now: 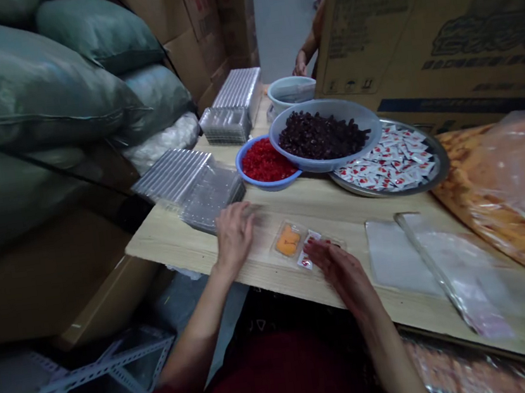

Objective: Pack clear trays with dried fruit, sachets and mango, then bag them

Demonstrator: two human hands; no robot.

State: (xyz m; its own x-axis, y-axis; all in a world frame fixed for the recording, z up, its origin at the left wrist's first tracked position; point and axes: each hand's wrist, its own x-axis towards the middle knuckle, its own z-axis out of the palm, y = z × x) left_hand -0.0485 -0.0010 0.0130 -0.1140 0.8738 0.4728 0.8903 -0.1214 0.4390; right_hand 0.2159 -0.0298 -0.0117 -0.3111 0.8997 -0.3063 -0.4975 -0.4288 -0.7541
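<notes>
- The small tray (pixel 277 251) holds an orange piece (pixel 288 240) and lies between the hands on the tabletop (pixel 335 206), near its front edge.
- A packet (pixel 304 261) lies just beside it, partly under the right hand.
- The large bowl (pixel 281 153) holds dark pieces, its edge over the blue bowl (pixel 271 186) of red pieces and the metal pan (pixel 442 169) of packets.
- The left hand (pixel 235 237) is open and empty, fingers loosely bent, beside the clear stack (pixel 212 193).
- The right hand (pixel 341 266) slants inward, fingers together and blurred; whether it grasps anything, I cannot tell.
</notes>
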